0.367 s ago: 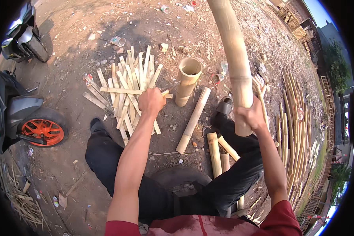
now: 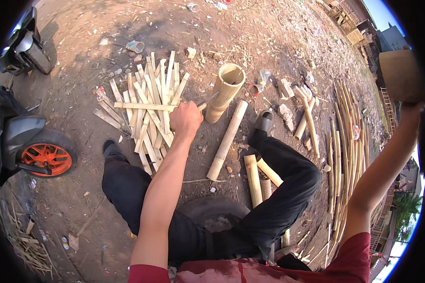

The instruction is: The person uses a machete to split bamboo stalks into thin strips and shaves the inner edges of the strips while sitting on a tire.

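My left hand [image 2: 186, 118] is closed in a fist beside the upright bamboo tube [image 2: 224, 92]. From its right side sticks a knife-like tool [image 2: 202, 107] with a pale wooden part and a thin dark length reaching toward the tube; its exact kind is unclear. Far out at the right, my right hand [image 2: 411, 109] is raised, gripping a thick bamboo length [image 2: 401, 75] whose end faces me, partly cut off by the picture's dark rim. Split bamboo strips [image 2: 148, 101] lie heaped left of the tube, close to my left fist. A bamboo pole piece [image 2: 227, 140] rests on the ground before me.
Shorter bamboo pieces [image 2: 253, 181] stand by my right leg, with a tyre [image 2: 212, 206] between my legs. Long bamboo poles [image 2: 347, 151] lie at the right. A parked motorbike [image 2: 33, 146] stands at the left, and litter such as a plastic cup [image 2: 135, 46] dots the dirt.
My right hand has swung the bamboo length up and out to the far right. My left fist has shifted slightly, and the tool in it now tilts up toward the tube.
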A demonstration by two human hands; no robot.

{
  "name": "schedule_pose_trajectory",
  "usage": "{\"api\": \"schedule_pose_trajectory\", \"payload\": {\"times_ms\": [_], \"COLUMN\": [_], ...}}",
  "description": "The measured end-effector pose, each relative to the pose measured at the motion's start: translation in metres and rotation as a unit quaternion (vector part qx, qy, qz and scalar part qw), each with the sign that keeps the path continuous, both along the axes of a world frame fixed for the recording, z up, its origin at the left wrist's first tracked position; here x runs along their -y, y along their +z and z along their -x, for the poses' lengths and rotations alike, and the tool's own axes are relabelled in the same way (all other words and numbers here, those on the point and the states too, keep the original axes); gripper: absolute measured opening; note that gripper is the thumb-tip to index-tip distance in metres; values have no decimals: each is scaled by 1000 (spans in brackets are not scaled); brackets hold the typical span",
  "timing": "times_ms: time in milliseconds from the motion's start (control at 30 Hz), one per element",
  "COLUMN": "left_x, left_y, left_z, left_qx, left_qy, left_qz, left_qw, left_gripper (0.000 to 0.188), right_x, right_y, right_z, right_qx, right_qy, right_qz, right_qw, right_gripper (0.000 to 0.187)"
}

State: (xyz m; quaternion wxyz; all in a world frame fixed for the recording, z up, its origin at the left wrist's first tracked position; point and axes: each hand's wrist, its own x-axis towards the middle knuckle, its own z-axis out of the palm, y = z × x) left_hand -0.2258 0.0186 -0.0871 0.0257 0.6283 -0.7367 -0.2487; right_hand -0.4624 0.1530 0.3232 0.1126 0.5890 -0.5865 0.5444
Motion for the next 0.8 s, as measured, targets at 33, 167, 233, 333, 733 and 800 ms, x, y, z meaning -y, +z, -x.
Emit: {"api": "schedule_pose_trajectory", "payload": {"times_ms": [33, 167, 233, 333, 733, 800], "left_x": [-1, -1, -4, -12, -21, -27], "left_y": [2, 0, 7, 3, -49, -34], "left_z": [10, 18, 14, 40, 6, 32], "left_qx": [-12, -21, -33, -79, -205, -205], "left_qy": [-12, -44, -37, -38, -21, -7], "left_qz": [5, 3, -12, 24, -88, -98], "left_qw": [1000, 999, 999, 996, 975, 974], "left_gripper": [27, 18, 16, 15, 44, 48], "right_x": [-7, -2, 3, -13, 33, 27], "right_y": [-7, -101, -187, -319, -279, -272], "right_z": [5, -48, -69, -45, -40, -32], "right_qx": [10, 39, 85, -3, 79, 68], "right_qy": [6, 22, 28, -83, -35, -22], "right_qz": [5, -88, -193, -508, -418, -387], "right_qw": [1000, 995, 977, 857, 904, 919], "right_gripper": [66, 61, 63, 75, 75, 75]}}
